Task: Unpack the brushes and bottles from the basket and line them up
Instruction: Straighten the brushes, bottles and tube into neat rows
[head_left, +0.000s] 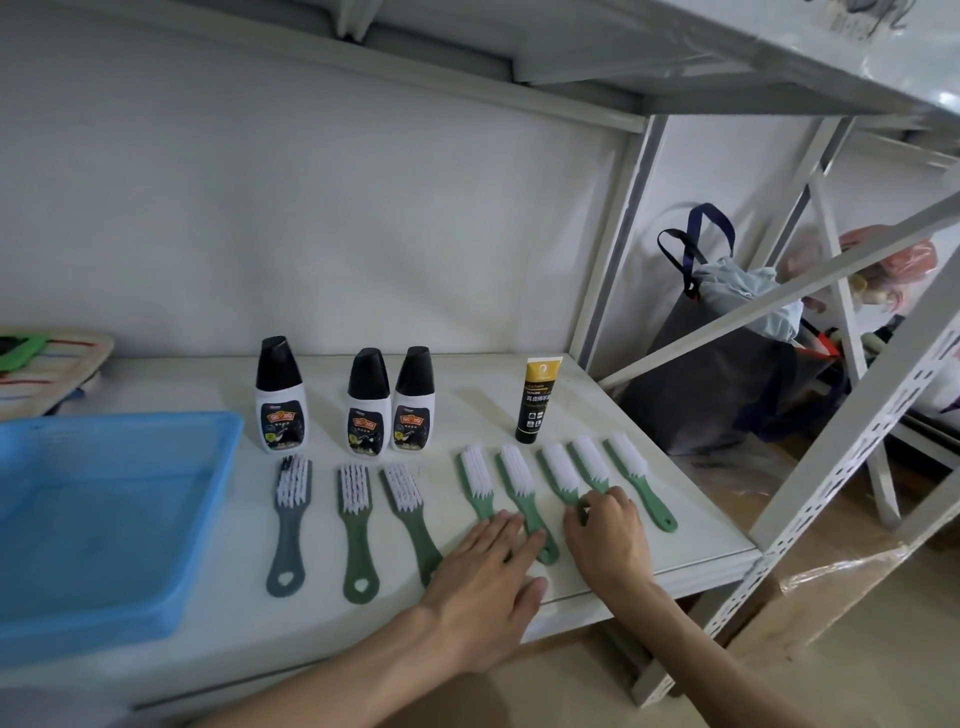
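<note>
My left hand (488, 571) lies flat and open, right hand (605, 525) pinches a green plastic brush (563, 475) — both right of the blue plastic basket (78, 618).

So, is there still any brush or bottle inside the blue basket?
No, the blue basket shows only its bare floor.

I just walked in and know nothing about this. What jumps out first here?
A neat row of eight brushes lies across the white shelf, with three bottles and a tube standing behind. Both hands, left hand and right hand, rest on the green handles, and a blue basket sits empty at left.
</note>
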